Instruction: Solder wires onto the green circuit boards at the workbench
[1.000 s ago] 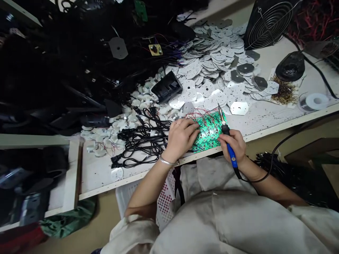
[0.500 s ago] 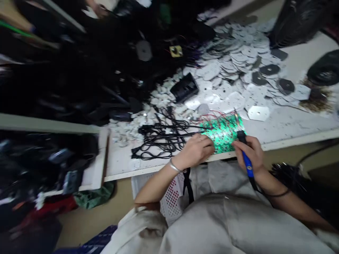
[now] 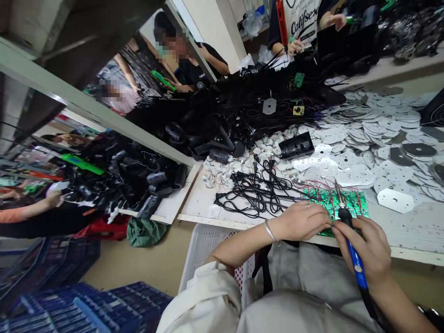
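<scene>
My right hand (image 3: 371, 249) is closed around a soldering iron (image 3: 355, 263) with a blue handle, its metal tip pointing away over a green circuit board panel (image 3: 362, 202). My left hand (image 3: 303, 219), with a silver bangle at the wrist, rests over the panel's near left part. Its thumb and fingers are pinched together, meeting the fingertips of my right hand; whatever small thing lies between them is hidden. Thin red wires (image 3: 347, 190) stand up along the panel's far side. Black power cords (image 3: 249, 194) lie tangled to the left, some running toward the panel.
Grey-white flat plates (image 3: 391, 125) are heaped beyond the board, with a black housing (image 3: 296, 145) and small white parts (image 3: 222, 171) left of them. A white basket (image 3: 197, 249) sits below the bench edge. A slanted shelf post (image 3: 104, 120) crosses the left. Several co-workers sit opposite.
My view has swung left and up, so the bench appears farther right and lower. My hands, apart before, now meet at the fingertips over the panel. The soldering iron stays in my right hand.
</scene>
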{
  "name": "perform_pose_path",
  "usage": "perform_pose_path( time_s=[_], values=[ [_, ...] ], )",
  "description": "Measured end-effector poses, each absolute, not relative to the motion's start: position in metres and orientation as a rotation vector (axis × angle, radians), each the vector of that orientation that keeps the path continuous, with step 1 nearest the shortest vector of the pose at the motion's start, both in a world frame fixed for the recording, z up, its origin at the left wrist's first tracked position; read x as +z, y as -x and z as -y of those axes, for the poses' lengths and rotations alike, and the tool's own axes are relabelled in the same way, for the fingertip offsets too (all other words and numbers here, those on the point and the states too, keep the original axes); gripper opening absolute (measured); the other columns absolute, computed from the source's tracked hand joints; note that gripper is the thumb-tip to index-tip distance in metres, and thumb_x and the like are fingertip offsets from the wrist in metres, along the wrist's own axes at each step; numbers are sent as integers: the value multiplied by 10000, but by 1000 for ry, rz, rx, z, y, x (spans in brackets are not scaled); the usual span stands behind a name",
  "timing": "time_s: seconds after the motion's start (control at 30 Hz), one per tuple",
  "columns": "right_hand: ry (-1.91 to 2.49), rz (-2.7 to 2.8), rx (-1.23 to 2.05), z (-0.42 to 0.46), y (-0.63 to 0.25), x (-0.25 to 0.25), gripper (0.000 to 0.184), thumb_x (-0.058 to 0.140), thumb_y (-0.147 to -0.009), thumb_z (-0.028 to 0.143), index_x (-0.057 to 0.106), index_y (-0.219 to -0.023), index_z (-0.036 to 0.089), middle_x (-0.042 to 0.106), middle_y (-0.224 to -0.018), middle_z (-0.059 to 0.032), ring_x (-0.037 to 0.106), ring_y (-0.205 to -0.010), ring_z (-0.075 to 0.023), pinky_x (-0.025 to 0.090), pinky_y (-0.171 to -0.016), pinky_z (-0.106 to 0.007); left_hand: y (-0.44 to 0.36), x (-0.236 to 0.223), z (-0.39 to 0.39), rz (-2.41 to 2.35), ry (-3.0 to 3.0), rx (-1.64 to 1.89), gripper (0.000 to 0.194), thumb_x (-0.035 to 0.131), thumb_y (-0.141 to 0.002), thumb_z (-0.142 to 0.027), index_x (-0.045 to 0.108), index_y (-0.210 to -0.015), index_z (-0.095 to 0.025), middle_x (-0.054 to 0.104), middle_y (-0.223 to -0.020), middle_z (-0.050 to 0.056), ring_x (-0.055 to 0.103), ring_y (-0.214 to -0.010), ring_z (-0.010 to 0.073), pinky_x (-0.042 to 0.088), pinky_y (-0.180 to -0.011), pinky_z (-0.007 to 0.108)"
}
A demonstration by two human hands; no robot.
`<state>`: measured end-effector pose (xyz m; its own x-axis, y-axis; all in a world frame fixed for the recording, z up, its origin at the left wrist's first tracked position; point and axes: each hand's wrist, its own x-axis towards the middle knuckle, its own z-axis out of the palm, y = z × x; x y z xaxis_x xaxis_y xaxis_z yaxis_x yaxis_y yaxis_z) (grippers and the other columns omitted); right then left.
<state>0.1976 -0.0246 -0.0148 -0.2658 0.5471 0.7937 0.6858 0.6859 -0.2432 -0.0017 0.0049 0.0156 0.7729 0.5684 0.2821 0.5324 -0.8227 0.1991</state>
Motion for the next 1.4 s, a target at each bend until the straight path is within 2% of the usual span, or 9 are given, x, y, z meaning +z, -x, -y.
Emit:
perform_pose_path(
  time_s=[0.23,0.37,0.47,0.57,0.63,0.8,0.9,1.1,1.4],
  values=[
    [947,2009,-215,20,-199,-7,108,700,-843,154,658,-941,166,599,-829,-27,619,-727,-139,513,-832,-342,2,10,-7,-893,-2813,613,271,393,-1016,-316,605,-992,-149,691,-974,97,645,-931,152,512,-803,284],
    [979,1992,-246,17,-201,-10,101,680,-850,155,652,-940,191,596,-826,-19,611,-737,-146,496,-816,-341,2,10,-12,-884,-2845,649,251,429,-1007,-311,617,-991,-146,694,-945,81,643,-894,154,496,-766,284],
    [1025,1959,-154,17,-199,-13,97,676,-840,158,659,-925,202,588,-822,-15,597,-750,-155,490,-818,-350,1,14,-14,-869,-2785,647,260,410,-1011,-306,618,-976,-155,688,-920,77,636,-874,155,485,-755,290],
    [1108,1890,-5,22,-194,-10,110,660,-838,173,663,-937,220,561,-827,-14,574,-804,-168,493,-822,-349,-5,20,-12,-871,-2538,818,271,381,-1012,-300,601,-941,-160,673,-883,77,622,-860,151,491,-761,280],
    [1146,1845,35,24,-191,-7,99,646,-847,192,664,-937,229,544,-827,-17,564,-839,-178,490,-820,-346,-9,23,-10,-885,-2397,908,226,405,-999,-291,584,-925,-174,664,-862,69,612,-846,156,498,-762,289],
    [1308,1704,158,24,-201,-8,77,584,-890,200,658,-883,221,508,-779,-9,557,-778,-161,487,-740,-310,-6,19,-24,-1001,-2366,988,104,473,-956,-213,548,-886,-197,630,-832,36,577,-808,149,478,-737,294],
    [1334,1579,116,30,-215,-10,93,581,-884,162,637,-933,218,566,-798,-17,566,-751,-155,493,-689,-294,-2,14,-31,-1094,-2386,913,113,490,-938,-201,544,-838,-197,623,-796,22,560,-782,151,451,-734,305],
    [1103,1615,159,42,-224,-18,217,532,-891,172,570,-1099,215,662,-732,-11,643,-707,-177,572,-676,-362,-5,5,-30,-1160,-2496,684,93,559,-893,-202,577,-802,-197,723,-949,19,621,-910,177,391,-849,366],
    [1072,1632,175,56,-224,-13,160,536,-862,162,621,-986,219,669,-647,25,639,-572,-137,599,-604,-295,-11,-4,-23,-1258,-2463,702,110,588,-885,-213,604,-776,-208,733,-934,8,619,-952,196,355,-915,402]
  ],
)
